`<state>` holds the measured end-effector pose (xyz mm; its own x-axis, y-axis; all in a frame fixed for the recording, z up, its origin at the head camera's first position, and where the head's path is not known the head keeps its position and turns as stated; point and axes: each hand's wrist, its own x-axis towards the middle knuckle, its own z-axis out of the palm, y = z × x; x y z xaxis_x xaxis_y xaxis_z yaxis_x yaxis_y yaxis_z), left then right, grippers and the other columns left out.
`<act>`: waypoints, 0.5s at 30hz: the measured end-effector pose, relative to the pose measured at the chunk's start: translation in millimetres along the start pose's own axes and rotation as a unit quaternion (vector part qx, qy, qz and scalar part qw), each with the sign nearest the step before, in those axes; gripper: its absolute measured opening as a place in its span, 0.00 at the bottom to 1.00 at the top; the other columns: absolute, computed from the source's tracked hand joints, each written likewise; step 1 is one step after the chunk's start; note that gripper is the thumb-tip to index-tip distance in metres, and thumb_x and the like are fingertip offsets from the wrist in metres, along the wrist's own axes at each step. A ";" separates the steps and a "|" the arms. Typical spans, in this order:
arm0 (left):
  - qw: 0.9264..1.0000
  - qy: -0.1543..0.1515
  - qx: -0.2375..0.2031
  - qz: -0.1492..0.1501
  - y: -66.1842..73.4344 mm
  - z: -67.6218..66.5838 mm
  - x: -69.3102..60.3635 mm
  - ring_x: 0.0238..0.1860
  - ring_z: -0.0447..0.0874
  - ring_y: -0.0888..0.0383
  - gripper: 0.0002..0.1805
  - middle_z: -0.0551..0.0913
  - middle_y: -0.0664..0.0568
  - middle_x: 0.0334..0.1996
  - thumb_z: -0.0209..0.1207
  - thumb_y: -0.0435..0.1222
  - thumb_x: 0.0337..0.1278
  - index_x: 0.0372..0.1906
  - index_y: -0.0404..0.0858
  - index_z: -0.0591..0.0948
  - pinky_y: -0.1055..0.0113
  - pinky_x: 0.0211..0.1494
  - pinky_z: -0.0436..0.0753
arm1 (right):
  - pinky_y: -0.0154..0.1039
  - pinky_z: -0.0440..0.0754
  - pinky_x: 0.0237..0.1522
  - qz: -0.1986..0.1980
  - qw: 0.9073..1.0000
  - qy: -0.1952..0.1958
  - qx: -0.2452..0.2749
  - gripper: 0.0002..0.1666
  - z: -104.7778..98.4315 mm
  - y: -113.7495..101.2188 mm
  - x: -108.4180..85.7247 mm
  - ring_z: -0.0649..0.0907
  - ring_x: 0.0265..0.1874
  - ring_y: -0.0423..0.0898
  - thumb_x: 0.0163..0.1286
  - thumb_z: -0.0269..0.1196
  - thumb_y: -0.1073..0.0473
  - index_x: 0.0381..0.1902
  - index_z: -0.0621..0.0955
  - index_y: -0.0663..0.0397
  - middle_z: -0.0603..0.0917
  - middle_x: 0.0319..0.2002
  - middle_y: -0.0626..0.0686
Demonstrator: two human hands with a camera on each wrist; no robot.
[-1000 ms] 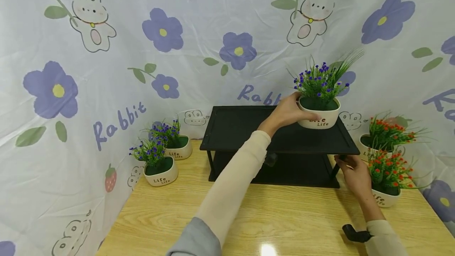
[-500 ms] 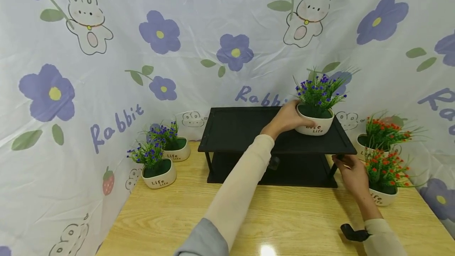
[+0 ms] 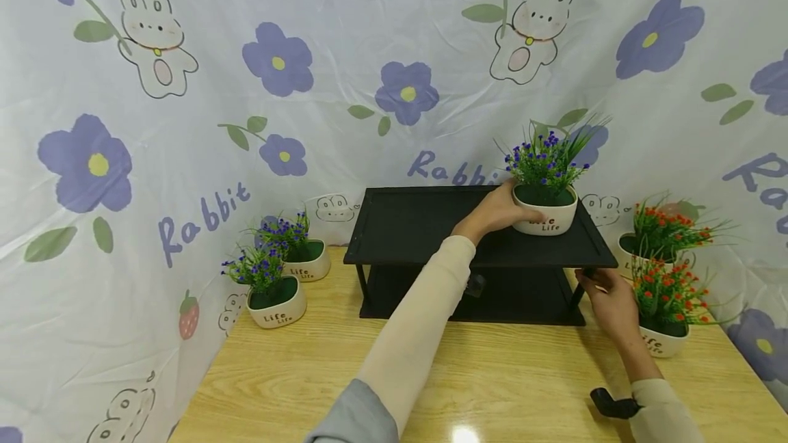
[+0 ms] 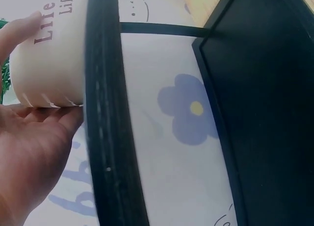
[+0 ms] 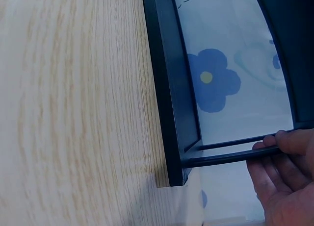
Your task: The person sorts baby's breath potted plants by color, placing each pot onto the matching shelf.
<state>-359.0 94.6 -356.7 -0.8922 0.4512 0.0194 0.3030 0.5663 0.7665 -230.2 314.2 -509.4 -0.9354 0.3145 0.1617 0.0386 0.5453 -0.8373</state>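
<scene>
A black two-tier shelf (image 3: 425, 224) stands against the back of the table. On the right part of its top board sits a white oval flowerpot (image 3: 548, 214) with purple flowers and grass blades. My left hand (image 3: 492, 210) grips this pot from its left side, thumb in front over the "Life" lettering; in the left wrist view the fingers go round the flowerpot (image 4: 54, 64) just behind the shelf's edge. Low on the right, my right hand (image 3: 614, 303) holds the shelf's front right post (image 5: 225, 157), thumb and fingers round it in the right wrist view.
Two pots with purple flowers (image 3: 277, 303) stand at the table's left. Two with orange-red flowers (image 3: 665, 340) are close beside my right hand. A patterned cloth (image 3: 345, 33) hangs behind the wooden table (image 3: 295, 381).
The left hand has lowered the purple-flowered pot onto the shelf's top board, shifting it slightly left. The right hand stays on the post.
</scene>
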 end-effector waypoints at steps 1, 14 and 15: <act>1.000 -0.001 -0.002 0.000 -0.5 0.3 -0.1 0.75 0.75 0.51 0.59 0.67 0.53 0.82 0.75 0.57 0.57 0.87 0.51 0.55 0.52 0.76 0.78 | 0.72 0.75 0.65 0.001 1.000 0.000 0.000 0.28 0.4 0.0 -0.4 0.77 0.69 0.69 0.87 0.55 0.48 0.74 0.74 0.58 0.79 0.68 0.70; 0.999 -0.008 -0.030 0.020 -11.8 -16.3 -11.6 0.77 0.73 0.49 0.59 0.72 0.48 0.78 0.75 0.52 0.61 0.88 0.43 0.51 0.52 0.78 0.75 | 0.72 0.76 0.64 -0.002 1.000 -0.006 0.001 0.28 1.3 -0.4 -1.4 0.76 0.70 0.70 0.87 0.53 0.49 0.75 0.73 0.58 0.78 0.70 0.70; 0.999 -0.007 -0.032 0.022 -13.7 -20.0 -13.4 0.79 0.71 0.49 0.59 0.70 0.48 0.80 0.74 0.51 0.63 0.88 0.42 0.51 0.51 0.79 0.75 | 0.72 0.76 0.64 -0.001 1.000 -0.005 0.002 0.28 1.3 -0.4 -1.4 0.76 0.70 0.70 0.87 0.54 0.49 0.75 0.73 0.58 0.78 0.70 0.70</act>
<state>-357.9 67.0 -354.6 -0.8736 0.4846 0.0449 0.3192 0.5010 0.8044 -229.3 312.5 -510.0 -0.9389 0.3059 0.1577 0.0356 0.5420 -0.8396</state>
